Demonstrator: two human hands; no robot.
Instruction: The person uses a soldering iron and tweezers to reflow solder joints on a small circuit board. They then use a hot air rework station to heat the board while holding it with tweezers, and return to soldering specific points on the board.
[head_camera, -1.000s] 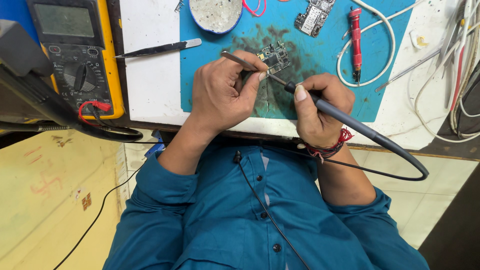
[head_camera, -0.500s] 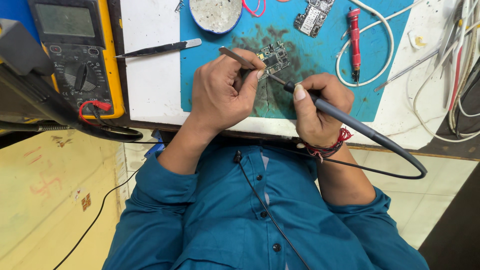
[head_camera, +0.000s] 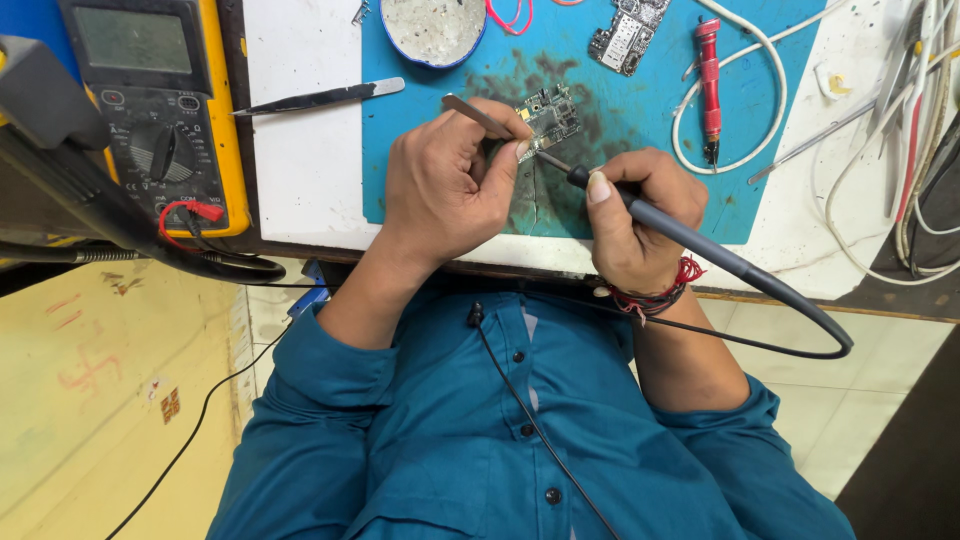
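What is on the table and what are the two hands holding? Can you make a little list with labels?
left hand: pinches thin metal tweezers
right hand: grips a black soldering iron, tip towards the board
small circuit board: on the blue mat, between both hands
second circuit board: further up the mat
red tool: lies right of it
yellow multimeter: far left
spare tweezers: left of the mat
round dish: top edge

One screen shows: the multimeter (head_camera: 150, 110), yellow-cased with a dark grey face, lies at the far left of the tabletop (head_camera: 300, 160). Its display (head_camera: 125, 40) is a rectangular grey-green panel near the top edge, above the round black dial (head_camera: 160, 150). No packages, labels or signs can be made out.
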